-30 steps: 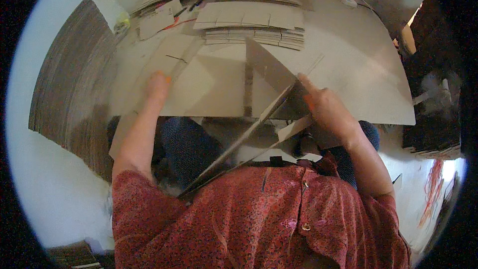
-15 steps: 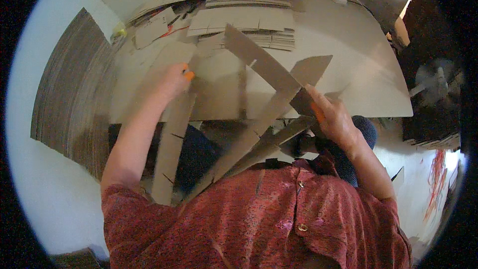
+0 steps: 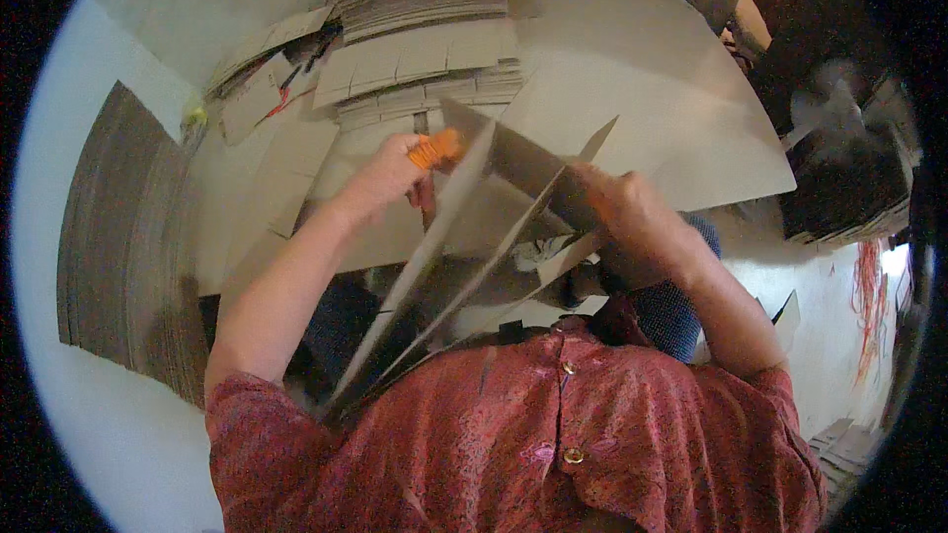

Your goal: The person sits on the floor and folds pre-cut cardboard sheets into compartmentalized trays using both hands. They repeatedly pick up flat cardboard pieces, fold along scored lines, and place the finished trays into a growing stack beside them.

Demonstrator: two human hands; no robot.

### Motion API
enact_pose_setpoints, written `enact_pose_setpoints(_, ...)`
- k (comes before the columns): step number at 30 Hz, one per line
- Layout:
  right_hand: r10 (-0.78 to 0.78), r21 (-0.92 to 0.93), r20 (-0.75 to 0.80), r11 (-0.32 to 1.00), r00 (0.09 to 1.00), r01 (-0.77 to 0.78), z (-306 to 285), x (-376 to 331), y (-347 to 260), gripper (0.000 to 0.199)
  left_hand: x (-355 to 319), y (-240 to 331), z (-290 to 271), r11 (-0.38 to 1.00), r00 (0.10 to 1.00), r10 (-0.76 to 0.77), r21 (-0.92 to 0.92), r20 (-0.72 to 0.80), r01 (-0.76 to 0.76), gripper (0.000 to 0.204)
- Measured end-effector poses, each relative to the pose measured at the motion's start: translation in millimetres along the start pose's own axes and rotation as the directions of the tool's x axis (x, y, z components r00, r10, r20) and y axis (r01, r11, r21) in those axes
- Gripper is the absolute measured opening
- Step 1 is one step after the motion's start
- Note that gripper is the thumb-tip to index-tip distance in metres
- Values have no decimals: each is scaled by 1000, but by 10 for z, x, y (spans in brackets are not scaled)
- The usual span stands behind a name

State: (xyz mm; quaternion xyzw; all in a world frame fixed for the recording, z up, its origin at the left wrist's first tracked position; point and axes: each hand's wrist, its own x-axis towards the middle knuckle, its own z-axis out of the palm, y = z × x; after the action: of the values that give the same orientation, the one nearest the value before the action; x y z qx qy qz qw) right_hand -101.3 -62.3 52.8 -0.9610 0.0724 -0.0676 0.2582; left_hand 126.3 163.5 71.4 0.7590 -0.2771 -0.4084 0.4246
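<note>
My left hand (image 3: 405, 166), with orange coverings on its fingers, is closed on the upper end of a long cardboard strip (image 3: 420, 247). That strip slants down toward my lap, its top beside a crosswise cardboard strip (image 3: 523, 160). My right hand (image 3: 632, 209) grips the crosswise strip near its right end, where other strips meet it. Two more long strips run from there down to my shirt, one of them a narrow cardboard strip (image 3: 484, 271). Motion blurs the fingertips of both hands, and the slot joints are partly hidden.
Stacks of cut cardboard (image 3: 425, 5) stand at the back of the pale table (image 3: 652, 79). A tall cardboard stack (image 3: 123, 247) leans at the left. Loose sheets and a red-handled tool (image 3: 281, 102) lie back left. A fan (image 3: 839, 104) stands at the right.
My left hand has moved right with its strip, up to the crosswise strip. My right hand stays on the joined strips, which have turned more edge-on. The view has shifted a little.
</note>
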Motion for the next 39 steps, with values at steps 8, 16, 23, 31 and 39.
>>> enact_pose_setpoints(8, 153, -92, -252, 979, 956, -181, -355, 367, 643, 38, 1442, -359, -265, 543, 790, 546, 835, -277, -83, 63)
enact_pose_setpoints(16, 128, -366, -276, 902, 952, -228, -560, 760, 1294, 34, 2043, -53, -257, 583, 822, 403, 805, -403, 109, 38)
enact_pose_setpoints(23, 40, -209, -555, 960, 831, -185, -681, 772, 1149, 51, 1783, 110, -449, 617, 410, 771, 730, -488, -293, 19)
enact_pose_setpoints(31, 543, 972, -233, 154, 807, 177, -685, 378, 292, 31, 740, 609, 985, 78, 136, 989, 580, 57, -811, 32)
enact_pose_setpoints(39, 286, 410, -698, 911, 656, 39, -670, -574, 772, 22, 153, 231, 724, 724, 880, 443, 647, -173, -237, 31)
